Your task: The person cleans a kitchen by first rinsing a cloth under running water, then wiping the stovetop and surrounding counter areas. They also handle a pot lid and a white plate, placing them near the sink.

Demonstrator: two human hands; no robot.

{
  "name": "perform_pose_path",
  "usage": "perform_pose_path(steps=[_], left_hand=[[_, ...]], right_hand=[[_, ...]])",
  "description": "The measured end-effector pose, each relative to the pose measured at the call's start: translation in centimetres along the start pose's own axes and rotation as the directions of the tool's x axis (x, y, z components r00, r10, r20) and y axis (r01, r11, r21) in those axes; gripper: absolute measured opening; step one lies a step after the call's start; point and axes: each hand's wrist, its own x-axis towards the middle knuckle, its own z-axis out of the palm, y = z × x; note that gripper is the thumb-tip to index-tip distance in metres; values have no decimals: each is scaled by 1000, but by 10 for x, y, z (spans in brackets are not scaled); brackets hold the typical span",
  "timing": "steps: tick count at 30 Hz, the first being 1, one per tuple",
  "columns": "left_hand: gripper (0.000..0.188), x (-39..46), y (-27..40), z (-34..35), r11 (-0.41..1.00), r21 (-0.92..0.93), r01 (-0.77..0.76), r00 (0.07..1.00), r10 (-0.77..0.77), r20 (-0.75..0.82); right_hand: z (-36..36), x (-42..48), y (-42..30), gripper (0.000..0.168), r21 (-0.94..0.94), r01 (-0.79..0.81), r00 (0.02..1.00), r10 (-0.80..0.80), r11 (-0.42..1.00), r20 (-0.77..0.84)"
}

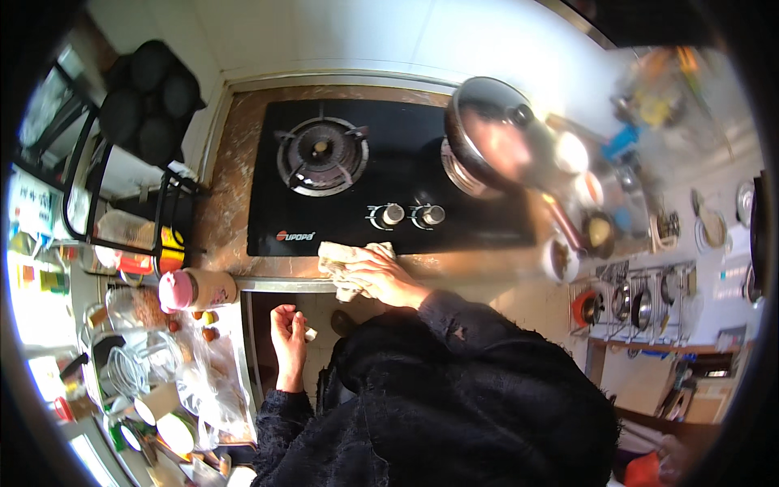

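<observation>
My right hand lies flat over a crumpled, pale patterned cloth. It presses the cloth on the brown stone-look counter's front edge, where the cloth meets the front rim of the black glass gas hob. In front of the counter, my left hand hangs with its fingers curled. A small pale object sticks out beside its thumb; what it is cannot be made out. Two control knobs stand beyond the cloth. On the right burner sits a glass-lidded pan, its handle pointing towards the front right.
The left burner holds no pan. A black rack with a multi-cup pan stands left. Below it are a pink-lidded bottle, jars and plastic bags. Bowls crowd the right, partly blurred; a dish rack stands farther off.
</observation>
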Motion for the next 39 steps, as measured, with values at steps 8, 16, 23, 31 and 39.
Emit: perform_pose_path(steps=[8, 16, 23, 31, 39], left_hand=[[10, -3, 8, 37, 996, 38, -75, 996, 73, 41], [4, -29, 1, 124, 998, 31, 58, 990, -62, 127], [3, -69, 8, 235, 993, 40, 110, 912, -117, 393], [7, -101, 7, 324, 896, 190, 402, 622, -420, 661], [11, -141, -18, 393, 830, 450, 329, 290, -543, 788]], right_hand=[[-14, -95, 15, 25, -43, -231, 955, 217, 972, -203], [-85, -201, -24, 31, 161, -424, 827, 454, 891, -333], [-130, -311, -25, 35, 203, -551, 708, 582, 810, -400], [-143, -394, -51, 37, 346, -717, 459, 784, 605, -418], [-118, -466, -98, 37, 450, -819, 153, 891, 357, -427]])
